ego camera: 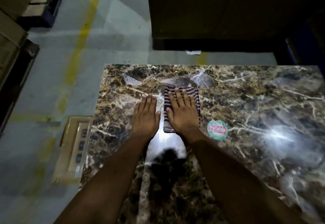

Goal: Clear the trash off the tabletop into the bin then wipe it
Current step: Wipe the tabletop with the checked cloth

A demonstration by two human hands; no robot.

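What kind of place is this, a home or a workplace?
Probably a warehouse or storeroom: painted yellow lines cross a grey concrete floor, and stacked cardboard boxes stand nearby, beyond the marble-patterned tabletop.

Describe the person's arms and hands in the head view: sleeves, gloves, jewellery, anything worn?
Both forearms are bare up to the frame's bottom edge; no sleeve shows. The left hand and right hand are bare: no gloves, and no ring, watch or wristband visible. No markings or bandages can be made out, though the dim light and blur limit the detail.
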